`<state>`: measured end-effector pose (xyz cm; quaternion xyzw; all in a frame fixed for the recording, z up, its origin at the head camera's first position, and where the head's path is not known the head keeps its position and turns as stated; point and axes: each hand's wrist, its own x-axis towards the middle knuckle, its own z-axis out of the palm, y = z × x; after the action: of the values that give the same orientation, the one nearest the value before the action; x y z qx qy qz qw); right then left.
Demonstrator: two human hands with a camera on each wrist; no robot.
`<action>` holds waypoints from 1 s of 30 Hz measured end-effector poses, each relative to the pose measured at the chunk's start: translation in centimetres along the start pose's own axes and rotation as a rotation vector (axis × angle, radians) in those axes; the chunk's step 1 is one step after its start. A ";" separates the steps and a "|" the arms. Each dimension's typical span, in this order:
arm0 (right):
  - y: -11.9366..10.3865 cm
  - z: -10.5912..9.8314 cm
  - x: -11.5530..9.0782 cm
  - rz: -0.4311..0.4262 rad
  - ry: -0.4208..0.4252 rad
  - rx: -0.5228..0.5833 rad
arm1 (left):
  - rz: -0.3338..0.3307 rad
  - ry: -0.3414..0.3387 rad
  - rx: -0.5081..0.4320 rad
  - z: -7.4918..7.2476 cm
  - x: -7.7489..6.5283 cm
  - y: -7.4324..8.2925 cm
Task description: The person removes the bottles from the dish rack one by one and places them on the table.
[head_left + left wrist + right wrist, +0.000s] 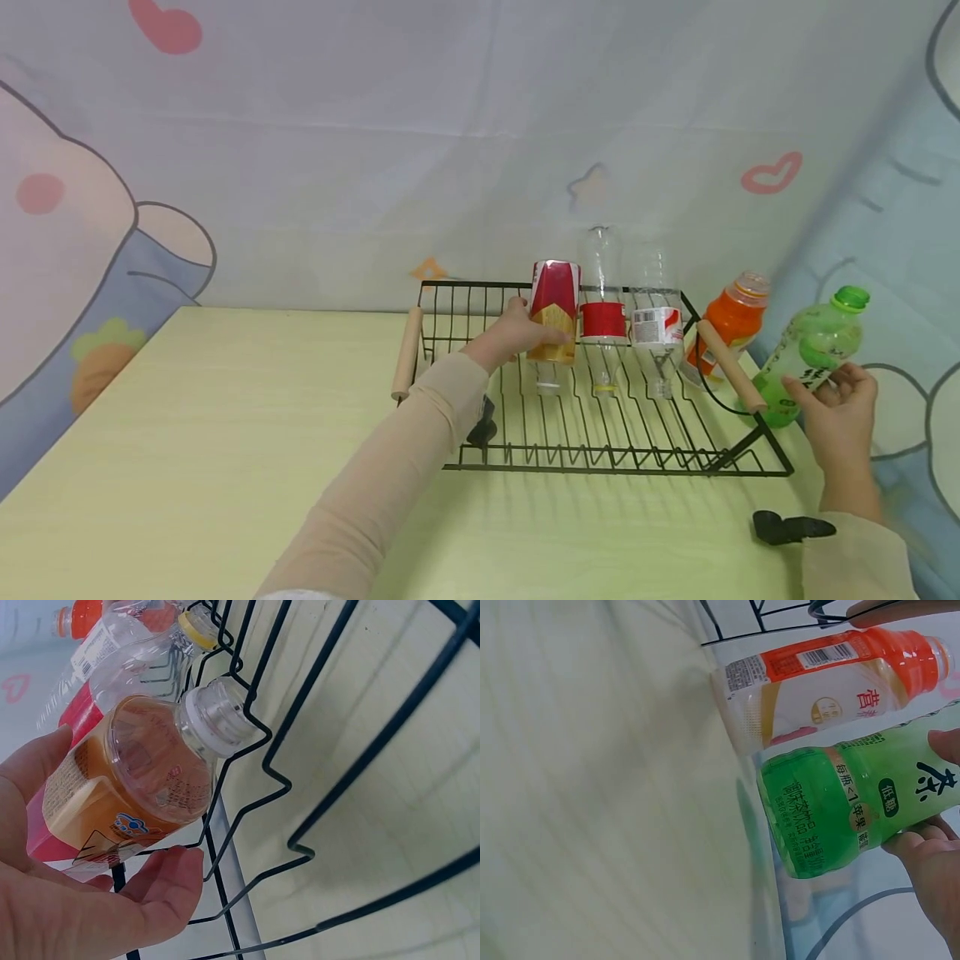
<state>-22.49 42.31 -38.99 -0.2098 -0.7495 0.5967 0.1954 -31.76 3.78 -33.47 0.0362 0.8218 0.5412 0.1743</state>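
Observation:
My left hand (517,332) grips a bottle with a red and gold label (555,298), thumb on one side and fingers on the other. The bottle is upside down over the black wire rack (615,472); in the left wrist view its clear neck (222,720) lies right at the bent wires. Off the rack's right side, my right hand (843,408) holds a green bottle (855,791) with a green cap (851,297), leaning to the right. Beside it an orange bottle (731,315) stands uncapped and tilted, partly behind the rack's right wooden handle (731,367).
Two clear bottles, one with a red label (603,321) and one with a white label (657,327), sit upside down in the rack. A second wooden handle (407,354) is at its left. Patterned cloth (322,167) hangs behind the pale table (225,433).

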 end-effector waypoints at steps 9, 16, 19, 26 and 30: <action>2.5 -0.5 2.0 0.002 0.007 0.115 | 0.015 -0.029 -0.003 0.1 -0.2 -0.3; 2.5 -0.2 1.9 0.006 0.011 0.100 | 0.019 -0.047 -0.027 0.2 -0.1 -0.3; 1.6 0.2 1.1 0.022 0.010 0.081 | 0.023 -0.057 -0.059 0.2 0.0 -0.4; 0.9 0.4 0.3 0.016 -0.002 0.085 | 0.037 -0.073 -0.105 0.4 0.4 -0.6; 0.9 0.4 0.4 0.019 -0.005 0.097 | 0.037 -0.074 -0.101 0.3 0.5 -0.6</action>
<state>-22.94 42.39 -39.90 -0.2057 -0.7183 0.6345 0.1978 -32.07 3.97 -34.24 0.0623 0.7857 0.5834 0.1960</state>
